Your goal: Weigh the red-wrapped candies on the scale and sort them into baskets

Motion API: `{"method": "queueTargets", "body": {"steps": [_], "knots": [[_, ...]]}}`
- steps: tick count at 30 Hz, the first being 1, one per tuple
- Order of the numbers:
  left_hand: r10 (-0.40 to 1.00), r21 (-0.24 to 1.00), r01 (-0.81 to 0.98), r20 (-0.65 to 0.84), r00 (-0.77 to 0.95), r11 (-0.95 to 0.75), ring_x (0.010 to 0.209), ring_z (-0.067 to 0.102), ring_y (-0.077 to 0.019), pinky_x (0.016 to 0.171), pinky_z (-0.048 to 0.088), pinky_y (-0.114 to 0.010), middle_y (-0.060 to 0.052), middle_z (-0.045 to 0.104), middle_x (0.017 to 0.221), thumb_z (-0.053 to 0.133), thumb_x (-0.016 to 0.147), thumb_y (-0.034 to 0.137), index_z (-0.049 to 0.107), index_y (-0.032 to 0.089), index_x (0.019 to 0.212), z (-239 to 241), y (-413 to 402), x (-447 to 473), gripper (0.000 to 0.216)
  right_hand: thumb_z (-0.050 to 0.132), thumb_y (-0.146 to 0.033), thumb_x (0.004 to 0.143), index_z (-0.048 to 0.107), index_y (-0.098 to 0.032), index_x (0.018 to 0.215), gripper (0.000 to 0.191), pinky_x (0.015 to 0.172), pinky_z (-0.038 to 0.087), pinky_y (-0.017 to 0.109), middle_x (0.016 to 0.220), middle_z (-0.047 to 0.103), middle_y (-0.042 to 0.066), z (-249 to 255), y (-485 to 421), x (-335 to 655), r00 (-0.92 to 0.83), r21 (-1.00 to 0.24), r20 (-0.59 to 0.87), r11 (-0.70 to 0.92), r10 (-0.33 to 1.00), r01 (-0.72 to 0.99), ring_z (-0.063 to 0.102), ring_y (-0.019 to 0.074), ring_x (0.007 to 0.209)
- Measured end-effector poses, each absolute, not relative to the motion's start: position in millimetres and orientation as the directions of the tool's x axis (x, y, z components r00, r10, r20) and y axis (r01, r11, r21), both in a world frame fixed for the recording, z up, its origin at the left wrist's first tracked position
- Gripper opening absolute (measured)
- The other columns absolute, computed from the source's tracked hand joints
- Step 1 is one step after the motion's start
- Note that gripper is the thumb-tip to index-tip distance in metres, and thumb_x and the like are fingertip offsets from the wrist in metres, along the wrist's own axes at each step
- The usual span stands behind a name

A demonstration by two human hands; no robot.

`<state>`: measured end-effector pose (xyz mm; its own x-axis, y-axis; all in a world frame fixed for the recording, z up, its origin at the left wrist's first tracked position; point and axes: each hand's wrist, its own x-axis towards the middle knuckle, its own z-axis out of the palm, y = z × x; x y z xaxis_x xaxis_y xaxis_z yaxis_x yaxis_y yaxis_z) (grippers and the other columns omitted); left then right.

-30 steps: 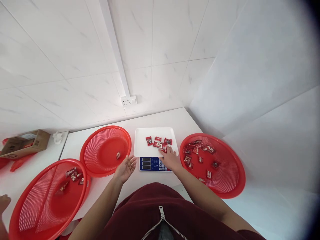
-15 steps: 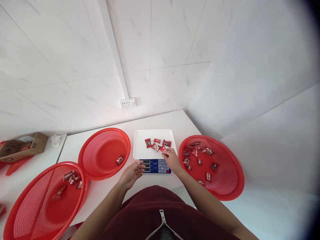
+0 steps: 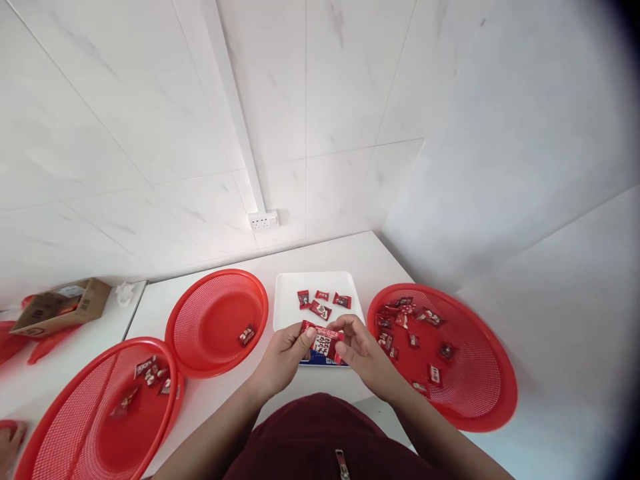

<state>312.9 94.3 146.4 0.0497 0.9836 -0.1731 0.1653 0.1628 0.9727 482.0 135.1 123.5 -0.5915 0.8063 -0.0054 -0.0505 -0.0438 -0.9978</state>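
Both my hands hold one red candy packet [image 3: 323,343] over the front of a blue scale [image 3: 320,359]. My left hand [image 3: 283,357] pinches its left end and my right hand [image 3: 361,350] pinches its right end. Behind them, several red packets [image 3: 320,309] lie on the scale's white tray [image 3: 290,297]. A red basket [image 3: 480,393] to the right holds several more packets. A red basket [image 3: 210,333] to the left holds one packet [image 3: 246,335].
A third red basket [image 3: 60,427] at the near left holds several packets. A cardboard box [image 3: 60,308] lies at the far left. Another person's hand [image 3: 10,443] shows at the bottom left edge. A wall socket [image 3: 263,220] sits above the white table [image 3: 345,250].
My right hand lifted a packet off the white tray and drew it toward me. My left hand came in from the left and closed on the packet's other end.
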Motion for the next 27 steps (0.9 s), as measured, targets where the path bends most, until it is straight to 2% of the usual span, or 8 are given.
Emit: {"method": "queueTargets", "body": {"steps": [3,5,11,19,27], "knots": [[0.992,0.987,0.1,-0.125,0.01,0.123,0.056,0.04,-0.0114,0.054,0.034,-0.023,0.002,0.047,0.057,0.043,0.083,0.051,0.051,0.018,0.063,155,93,320,0.039,0.041,-0.061,0.081,0.047,-0.02,0.079,0.041,0.05,0.043,0.023,0.063,0.052,-0.001,128,134,483,-0.634,-0.994,-0.081,-0.11,0.77,-0.007,0.05,0.0106,0.055],[0.996,0.991,0.094,-0.094,-0.011,0.094,0.055,0.041,-0.012,0.055,0.034,-0.023,0.001,0.048,0.056,0.045,0.082,0.051,0.052,0.019,0.062,159,93,324,0.038,0.036,-0.062,0.083,0.049,-0.018,0.073,0.047,0.049,0.041,0.023,0.057,0.05,-0.001,133,132,484,-0.652,-0.998,-0.063,-0.068,0.756,0.018,0.048,0.0102,0.051],[0.995,0.991,0.108,-0.066,-0.069,0.073,0.053,0.039,-0.0114,0.053,0.031,-0.024,0.003,0.046,0.052,0.047,0.081,0.05,0.047,0.02,0.054,162,93,330,0.041,0.037,-0.052,0.087,0.051,-0.019,0.067,0.041,0.048,0.037,0.021,0.053,0.046,-0.003,142,130,483,-0.57,-0.984,0.022,0.118,0.821,0.132,0.043,0.0089,0.049],[0.993,0.993,0.031,-0.113,0.013,0.113,0.057,0.042,-0.0121,0.056,0.035,-0.024,0.001,0.048,0.057,0.044,0.082,0.051,0.051,0.019,0.063,163,90,328,0.038,0.036,-0.045,0.09,0.051,-0.019,0.066,0.038,0.048,0.037,0.021,0.054,0.048,-0.002,143,130,487,-0.612,-0.977,0.051,0.165,0.79,0.132,0.045,0.0091,0.049],[0.996,0.992,0.092,-0.078,-0.047,0.082,0.051,0.031,-0.0082,0.049,0.031,-0.021,0.005,0.038,0.053,0.041,0.084,0.05,0.035,0.019,0.057,168,92,324,0.042,0.035,-0.047,0.089,0.046,-0.019,0.06,0.042,0.05,0.036,0.021,0.054,0.05,-0.002,147,126,488,-0.618,-0.961,0.037,0.198,0.785,0.193,0.046,0.0101,0.051]]}}
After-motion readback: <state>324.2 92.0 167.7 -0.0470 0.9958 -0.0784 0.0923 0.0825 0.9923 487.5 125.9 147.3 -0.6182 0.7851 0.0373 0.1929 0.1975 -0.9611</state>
